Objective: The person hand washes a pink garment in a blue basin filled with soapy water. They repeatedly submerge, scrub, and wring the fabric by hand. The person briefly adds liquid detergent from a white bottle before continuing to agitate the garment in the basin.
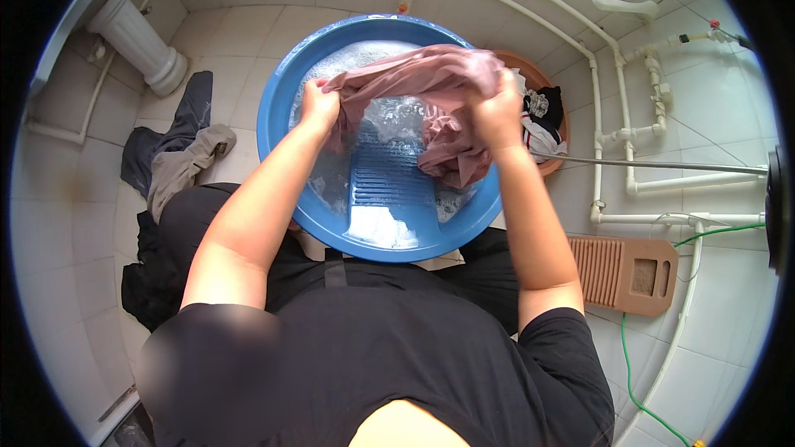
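Observation:
A wet mauve-pink garment [414, 79] is stretched between my two hands above a round blue wash basin [277, 108]. My left hand [318, 105] grips its left end over the basin's left side. My right hand [495, 112] clutches a bunched part on the right, and cloth hangs below it into the basin. Soapy water with foam [368, 58] fills the basin. A blue ribbed washboard [385, 178] slopes up from the water toward me.
A brown basket [553, 83] with dark and white clothes sits behind the basin on the right. A tan washboard [623, 271] lies on the tiled floor at right, near white pipes [595, 108] and a green hose [628, 364]. Dark and grey clothes [178, 149] lie at left by a white pedestal [137, 37].

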Action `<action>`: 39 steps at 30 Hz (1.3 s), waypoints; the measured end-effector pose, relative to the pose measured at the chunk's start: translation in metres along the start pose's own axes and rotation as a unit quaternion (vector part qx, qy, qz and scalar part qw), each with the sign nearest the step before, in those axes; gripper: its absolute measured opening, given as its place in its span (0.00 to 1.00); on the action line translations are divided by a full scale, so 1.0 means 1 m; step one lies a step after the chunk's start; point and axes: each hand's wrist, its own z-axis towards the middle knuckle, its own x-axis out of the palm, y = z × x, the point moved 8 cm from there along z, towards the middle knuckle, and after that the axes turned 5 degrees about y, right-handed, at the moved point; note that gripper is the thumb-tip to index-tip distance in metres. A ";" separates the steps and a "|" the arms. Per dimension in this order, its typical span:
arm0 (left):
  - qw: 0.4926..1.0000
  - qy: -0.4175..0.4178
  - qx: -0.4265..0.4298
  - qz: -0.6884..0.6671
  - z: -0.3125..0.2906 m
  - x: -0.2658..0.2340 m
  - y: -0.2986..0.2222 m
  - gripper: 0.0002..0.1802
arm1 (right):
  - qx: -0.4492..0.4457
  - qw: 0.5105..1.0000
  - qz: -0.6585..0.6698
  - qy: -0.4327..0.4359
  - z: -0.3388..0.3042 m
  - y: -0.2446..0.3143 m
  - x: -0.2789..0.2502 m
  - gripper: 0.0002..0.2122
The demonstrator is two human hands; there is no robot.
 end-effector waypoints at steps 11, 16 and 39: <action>0.762 0.248 0.003 0.598 -0.021 0.045 0.043 0.46 | -0.066 0.854 -0.320 0.404 -0.072 -0.081 0.156 0.37; 0.690 0.159 0.155 0.689 -0.001 0.034 0.064 0.36 | 0.099 0.888 -0.170 0.416 -0.054 -0.136 0.152 0.38; 0.734 0.321 -0.230 -0.552 -0.097 0.093 0.022 0.24 | 0.122 0.921 0.267 0.255 -0.066 -0.038 0.075 0.18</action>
